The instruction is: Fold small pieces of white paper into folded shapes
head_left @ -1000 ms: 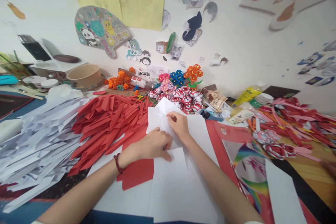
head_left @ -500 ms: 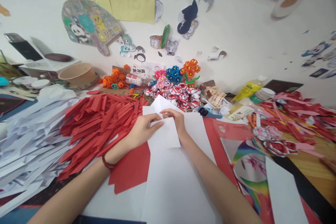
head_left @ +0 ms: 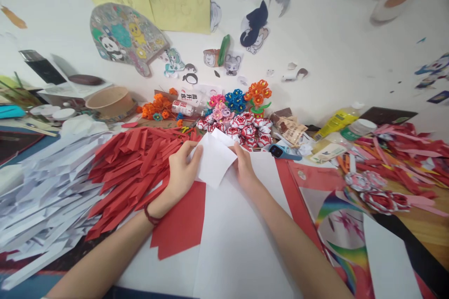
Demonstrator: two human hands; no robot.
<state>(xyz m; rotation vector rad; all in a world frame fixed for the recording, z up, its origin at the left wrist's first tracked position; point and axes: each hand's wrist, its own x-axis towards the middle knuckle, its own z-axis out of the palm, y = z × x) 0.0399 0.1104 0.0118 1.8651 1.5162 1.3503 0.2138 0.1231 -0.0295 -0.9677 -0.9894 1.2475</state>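
Observation:
Between my two hands is a folded piece of white paper [head_left: 214,159], held above the table with one corner pointing down toward me. My left hand [head_left: 184,166] pinches its left edge, thumb on the near face. At the right edge, my right hand [head_left: 242,163] grips it with the thumb along the side; some of its fingers are hidden behind the paper. A second white flap shows at the top. Below lies a large white sheet [head_left: 238,243], with red paper [head_left: 182,224] under its left side.
Piles of folded red strips [head_left: 129,163] and white strips [head_left: 52,196] spread to the left. Red-and-white paper flowers [head_left: 247,128] sit behind my hands. A blue watch [head_left: 280,151], a yellow bottle [head_left: 336,121] and more red strips [head_left: 414,159] are at the right.
My hands have moved apart from the paper's top middle to its left and right edges. The paper has turned so a corner points down. The view has shifted slightly.

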